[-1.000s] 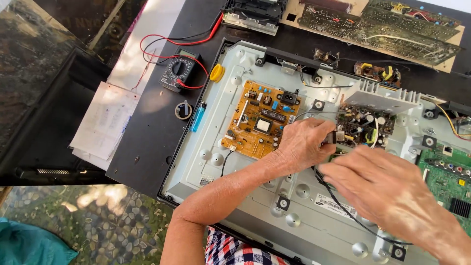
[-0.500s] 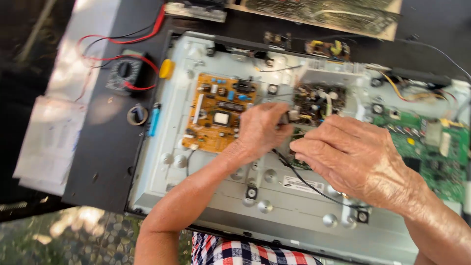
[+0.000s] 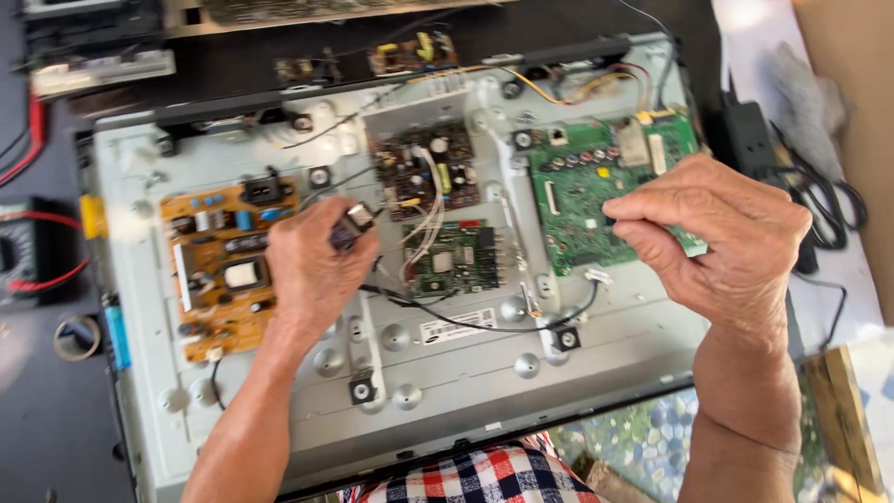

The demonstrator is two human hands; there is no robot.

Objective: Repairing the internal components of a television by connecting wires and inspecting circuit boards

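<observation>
Overhead, I watch the left hand [image 3: 312, 270] pinch a small grey connector [image 3: 352, 225] just right of the orange board [image 3: 223, 265]; farther right, the right hand [image 3: 722, 237] hovers half-curled, gripping nothing visible.

Hands [image 3: 317, 270] over opened television chassis [image 3: 447, 391]

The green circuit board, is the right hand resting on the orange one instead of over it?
No, the right hand hovers over the green circuit board; the orange board lies far left.

Power board [image 3: 223, 270] left on chassis [image 3: 484, 382]; main board [image 3: 596, 186] right; multimeter [image 3: 28, 247] beside.
</observation>
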